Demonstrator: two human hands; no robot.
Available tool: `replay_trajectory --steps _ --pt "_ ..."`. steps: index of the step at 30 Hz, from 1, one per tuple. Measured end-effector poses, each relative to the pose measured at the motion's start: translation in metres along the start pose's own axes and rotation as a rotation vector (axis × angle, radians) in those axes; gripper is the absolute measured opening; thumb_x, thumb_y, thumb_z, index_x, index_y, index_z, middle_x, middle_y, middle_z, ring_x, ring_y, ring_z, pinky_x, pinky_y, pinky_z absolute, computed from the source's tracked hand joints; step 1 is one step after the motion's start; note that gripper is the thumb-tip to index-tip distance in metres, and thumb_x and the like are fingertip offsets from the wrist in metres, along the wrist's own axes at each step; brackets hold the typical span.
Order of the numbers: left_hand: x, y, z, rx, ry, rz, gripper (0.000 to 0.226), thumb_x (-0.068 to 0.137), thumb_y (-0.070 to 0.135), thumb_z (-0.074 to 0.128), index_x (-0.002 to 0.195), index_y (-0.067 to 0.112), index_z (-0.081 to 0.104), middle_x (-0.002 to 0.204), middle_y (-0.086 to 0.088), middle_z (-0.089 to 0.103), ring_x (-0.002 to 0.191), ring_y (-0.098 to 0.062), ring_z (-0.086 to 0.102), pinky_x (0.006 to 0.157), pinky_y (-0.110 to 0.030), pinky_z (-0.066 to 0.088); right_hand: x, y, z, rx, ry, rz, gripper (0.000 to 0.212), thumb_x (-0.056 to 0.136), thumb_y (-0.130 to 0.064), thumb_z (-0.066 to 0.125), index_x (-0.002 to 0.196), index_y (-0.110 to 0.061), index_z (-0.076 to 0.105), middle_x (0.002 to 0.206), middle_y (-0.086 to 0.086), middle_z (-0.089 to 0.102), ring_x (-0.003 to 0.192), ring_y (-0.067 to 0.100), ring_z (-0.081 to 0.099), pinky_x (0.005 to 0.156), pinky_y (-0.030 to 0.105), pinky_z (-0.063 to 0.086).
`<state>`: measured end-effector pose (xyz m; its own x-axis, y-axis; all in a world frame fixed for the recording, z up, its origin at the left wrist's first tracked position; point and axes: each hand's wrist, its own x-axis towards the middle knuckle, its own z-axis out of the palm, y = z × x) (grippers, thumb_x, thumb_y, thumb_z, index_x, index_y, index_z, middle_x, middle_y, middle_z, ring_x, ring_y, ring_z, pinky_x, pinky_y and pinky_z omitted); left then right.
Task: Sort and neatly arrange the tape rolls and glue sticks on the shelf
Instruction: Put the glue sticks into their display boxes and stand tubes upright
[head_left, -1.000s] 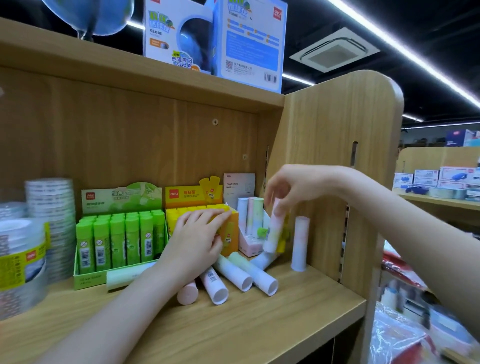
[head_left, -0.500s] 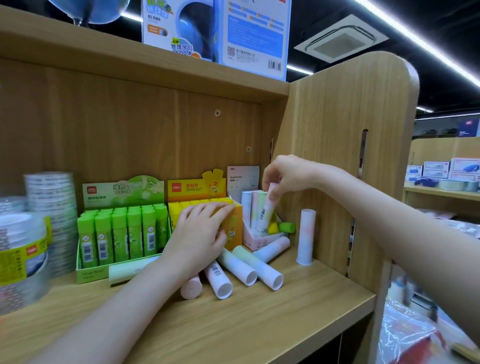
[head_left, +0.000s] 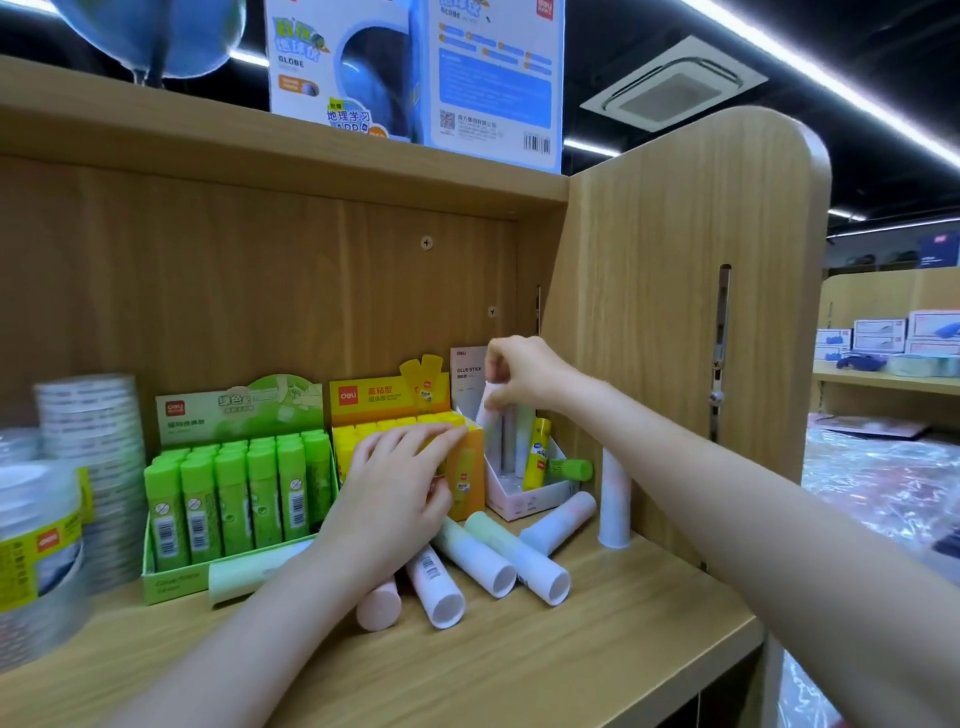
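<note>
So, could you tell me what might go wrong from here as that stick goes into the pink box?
1. The right hand lowers a pastel stick into the pink box, which already holds a yellow stick; it may jam or tip the box.
2. The loose sticks lying near the shelf's front could roll off if nudged.
3. The upright stick beside the right forearm might get knocked over.

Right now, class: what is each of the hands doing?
Left hand: open, fingers resting on the yellow glue stick box.
Right hand: pinching a pastel glue stick.
</note>
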<state>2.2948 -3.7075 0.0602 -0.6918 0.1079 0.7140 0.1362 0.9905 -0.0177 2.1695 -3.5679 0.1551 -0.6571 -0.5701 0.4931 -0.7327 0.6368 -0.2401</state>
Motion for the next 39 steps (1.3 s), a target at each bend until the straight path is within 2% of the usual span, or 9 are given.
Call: replay_trajectory --steps 3,9,12,15,17,24,28,35,39 --pt "0.001 0.001 -0.001 0.003 -0.015 -0.001 0.073 0.072 0.041 0.010 0.137 0.033 0.042 0.134 0.014 0.047 0.125 -0.011 0.040 0.103 -0.029 0.020 0.004 -0.002 0.009 -0.013 -0.035 -0.025 0.019 0.074 -0.010 0.075 0.088 -0.008 0.061 0.093 0.007 0.059 0.092 0.023 0.059 0.077 0.034 0.051" --pt "0.001 0.001 -0.002 0.005 -0.032 -0.005 0.077 0.069 0.044 0.005 0.139 0.036 0.036 0.138 0.016 0.041 0.128 -0.009 0.035 0.105 -0.027 0.014 0.009 -0.004 0.006 -0.112 -0.100 -0.106 0.026 0.083 -0.006 0.065 0.108 -0.006 0.069 0.108 0.007 0.064 0.100 0.018 0.058 0.078 0.021 0.042" --pt "0.002 0.002 -0.004 0.007 -0.059 -0.016 0.071 0.074 0.042 0.008 0.141 0.034 0.032 0.141 0.017 0.038 0.130 -0.006 0.031 0.106 -0.024 0.010 0.010 -0.006 0.006 -0.101 -0.099 -0.099 0.020 0.084 -0.002 0.062 0.101 -0.005 0.071 0.108 0.010 0.066 0.103 0.021 0.058 0.079 0.023 0.044" --pt "0.001 0.003 -0.006 -0.014 -0.071 -0.030 0.064 0.079 0.034 0.023 0.141 0.030 0.032 0.142 0.015 0.038 0.132 -0.006 0.030 0.108 -0.025 0.011 0.011 -0.004 0.007 -0.099 -0.089 -0.083 0.004 0.079 -0.008 0.071 0.079 -0.008 0.067 0.089 0.006 0.064 0.089 0.020 0.058 0.072 0.027 0.046" --pt "0.001 0.004 -0.005 -0.006 -0.065 -0.028 0.063 0.079 0.033 0.023 0.140 0.029 0.033 0.141 0.015 0.038 0.132 -0.007 0.031 0.109 -0.025 0.012 0.009 0.000 0.008 -0.095 -0.071 -0.077 0.015 0.075 -0.011 0.075 0.070 -0.011 0.061 0.082 0.003 0.061 0.082 0.018 0.057 0.071 0.031 0.049" --pt "0.002 0.002 0.000 -0.022 0.022 -0.006 0.066 0.073 0.035 0.018 0.126 0.019 0.055 0.125 0.004 0.058 0.118 -0.019 0.051 0.102 -0.035 0.027 0.012 -0.004 0.009 0.005 0.002 -0.118 0.009 0.075 -0.008 0.074 0.077 -0.006 0.066 0.081 0.002 0.062 0.079 0.013 0.056 0.071 0.026 0.047" --pt "0.002 0.004 -0.001 -0.015 0.027 -0.011 0.055 0.078 0.026 0.029 0.126 0.020 0.054 0.126 0.005 0.057 0.119 -0.018 0.050 0.102 -0.035 0.027 0.016 -0.007 0.015 -0.026 -0.057 -0.125 0.010 0.076 -0.007 0.073 0.081 0.000 0.067 0.081 0.006 0.062 0.078 0.014 0.056 0.075 0.030 0.050" --pt "0.001 0.003 -0.006 -0.029 -0.050 -0.008 0.059 0.078 0.028 0.027 0.135 0.026 0.042 0.136 0.011 0.045 0.129 -0.011 0.037 0.108 -0.029 0.016 0.020 -0.009 0.016 -0.107 -0.086 -0.112 0.015 0.080 -0.008 0.069 0.091 0.001 0.065 0.086 0.006 0.060 0.079 0.015 0.053 0.070 0.025 0.045" --pt "0.001 0.000 -0.003 -0.006 0.006 0.007 0.063 0.074 0.034 0.020 0.127 0.023 0.052 0.126 0.007 0.055 0.120 -0.017 0.048 0.103 -0.033 0.027 0.019 -0.008 0.012 -0.071 -0.154 -0.076 0.017 0.073 -0.011 0.077 0.080 -0.008 0.061 0.085 0.004 0.060 0.078 0.016 0.055 0.063 0.023 0.044"
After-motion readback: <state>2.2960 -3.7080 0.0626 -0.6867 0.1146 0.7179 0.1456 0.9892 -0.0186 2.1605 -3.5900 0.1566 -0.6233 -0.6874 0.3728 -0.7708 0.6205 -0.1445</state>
